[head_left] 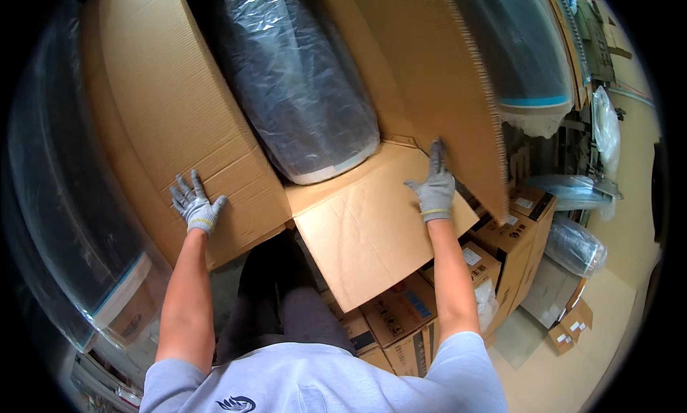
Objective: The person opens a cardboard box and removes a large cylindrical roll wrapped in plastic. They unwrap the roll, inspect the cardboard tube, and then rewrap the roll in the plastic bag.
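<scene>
The gloved left hand [197, 204], left of centre, is spreading its fingers apart and resting on the left flap [179, 91], gripping nothing. The gloved right hand [435, 190], right of centre, is holding its fingers extended, thumb apart, by the near flap [365, 234] and right flap [444, 91]; which it is touching is unclear. A plastic-wrapped object [300, 91] is lying inside the open carton [368, 48], upper centre. Smaller boxes [401, 313] are standing lower right, near pale floor [533, 381]. Both forearms [187, 298] are reaching upward, well apart
</scene>
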Demonstrator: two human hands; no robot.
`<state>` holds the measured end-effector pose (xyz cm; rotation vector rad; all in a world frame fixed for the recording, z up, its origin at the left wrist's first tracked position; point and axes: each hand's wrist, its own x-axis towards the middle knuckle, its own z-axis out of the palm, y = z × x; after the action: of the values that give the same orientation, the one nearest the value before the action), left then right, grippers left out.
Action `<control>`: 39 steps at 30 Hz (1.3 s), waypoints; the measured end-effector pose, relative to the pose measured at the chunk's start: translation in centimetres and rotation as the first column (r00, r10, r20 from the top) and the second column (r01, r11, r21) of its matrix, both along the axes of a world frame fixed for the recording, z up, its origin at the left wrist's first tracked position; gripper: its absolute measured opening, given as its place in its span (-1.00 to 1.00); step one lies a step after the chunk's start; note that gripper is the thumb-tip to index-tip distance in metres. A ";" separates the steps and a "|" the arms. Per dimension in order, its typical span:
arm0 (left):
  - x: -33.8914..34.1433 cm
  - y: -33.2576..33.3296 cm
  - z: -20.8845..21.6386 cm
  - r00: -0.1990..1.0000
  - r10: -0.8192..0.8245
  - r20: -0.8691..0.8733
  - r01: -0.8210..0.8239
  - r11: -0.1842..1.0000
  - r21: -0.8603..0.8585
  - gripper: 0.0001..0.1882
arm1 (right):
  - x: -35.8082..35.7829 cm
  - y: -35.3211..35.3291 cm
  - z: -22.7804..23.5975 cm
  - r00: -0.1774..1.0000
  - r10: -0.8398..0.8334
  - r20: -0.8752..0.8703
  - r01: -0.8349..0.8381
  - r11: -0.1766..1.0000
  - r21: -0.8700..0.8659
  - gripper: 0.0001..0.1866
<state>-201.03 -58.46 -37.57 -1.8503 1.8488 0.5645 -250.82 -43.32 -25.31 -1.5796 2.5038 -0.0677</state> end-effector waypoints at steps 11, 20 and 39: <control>-0.1 0.2 0.1 1.000 0.014 -0.024 -0.015 1.000 -0.010 0.17 | 1.0 4.8 0.5 0.971 0.237 0.033 -0.145 0.472 0.870 0.36; -0.8 0.0 0.4 1.000 -0.018 0.007 0.018 1.000 -0.008 0.19 | 7.1 3.0 -20.4 -0.185 -0.666 0.723 0.706 0.421 0.569 0.03; 0.2 0.1 0.1 0.998 0.009 -0.057 -0.011 0.999 -0.038 0.23 | -4.3 -5.1 -6.9 -0.219 -0.548 0.807 0.954 0.053 0.295 0.13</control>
<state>-200.84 -58.32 -37.44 -1.8875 1.9009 0.5951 -255.12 -48.42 -32.22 0.6064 2.1115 -1.3378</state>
